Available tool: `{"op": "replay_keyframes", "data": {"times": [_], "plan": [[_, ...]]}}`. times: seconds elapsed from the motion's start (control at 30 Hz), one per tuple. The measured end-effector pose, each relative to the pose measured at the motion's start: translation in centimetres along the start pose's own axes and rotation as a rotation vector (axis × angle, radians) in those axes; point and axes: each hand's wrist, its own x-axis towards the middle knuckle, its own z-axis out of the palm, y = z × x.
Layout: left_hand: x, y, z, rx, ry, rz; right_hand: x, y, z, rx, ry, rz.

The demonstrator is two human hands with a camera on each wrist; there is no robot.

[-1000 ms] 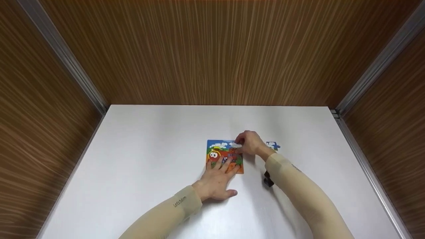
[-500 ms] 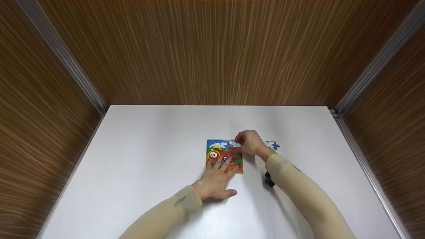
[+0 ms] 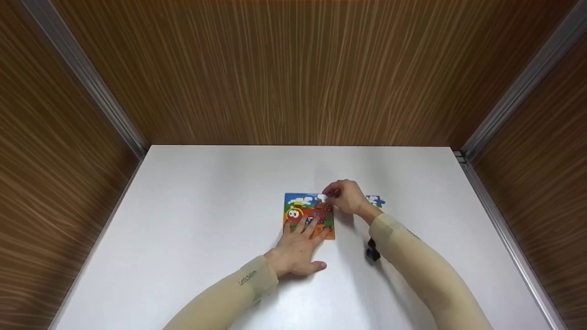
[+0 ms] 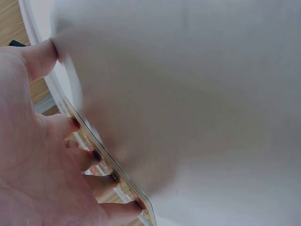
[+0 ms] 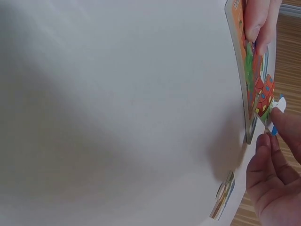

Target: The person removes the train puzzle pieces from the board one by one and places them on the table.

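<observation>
A square jigsaw puzzle [image 3: 299, 201] with a colourful cartoon picture, a red face with big eyes among its parts, lies near the middle of the white table. My left hand [image 3: 296, 252] rests on its lower part, fingers spread and straight, thumb out over the tabletop. At the upper right corner, my right hand [image 3: 347, 198] pinches a puzzle piece [image 5: 265, 98] between thumb and fingertips. That piece is red with coloured spots, a white cloud and a blue edge, and it stands tilted over the board. Its far side is hidden by the fingers.
A loose puzzle piece [image 3: 376, 200] with blue and white on it lies to the right, partly behind the right wrist. A small black object [image 3: 373, 252] shows under the right forearm. Wood-grain panels [image 3: 293, 73] wall the table at the back and sides.
The right hand's fingertips have shifted slightly left and up with the piece, whose cloud now shows more above the board. My left hand has stayed in place.
</observation>
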Motion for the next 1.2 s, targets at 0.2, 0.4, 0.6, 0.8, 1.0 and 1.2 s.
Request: {"op": "replay_keyframes", "data": {"times": [0.2,0.4,0.6,0.8,1.0,1.2], "plan": [[0.1,-0.2,0.6,0.007,0.02,0.005,-0.2,0.2,0.4,0.034,0.012,-0.027],[0.1,-0.2,0.5,0.016,0.021,0.008,-0.4,0.4,0.2,0.059,0.034,-0.063],[0.1,-0.1,0.5,0.012,0.021,0.008,-0.9,0.6,-0.3,0.113,0.027,-0.03],[0.1,-0.1,0.5,0.01,0.017,-0.001,-1.5,0.9,-1.0,0.12,0.034,-0.036],[0.1,-0.1,0.5,0.02,0.03,0.008,-2.1,1.5,-1.9,0.12,0.061,-0.052],[0.1,-0.1,0.5,0.014,0.026,0.005,-2.8,2.0,-3.0,0.15,0.11,-0.062]]}}
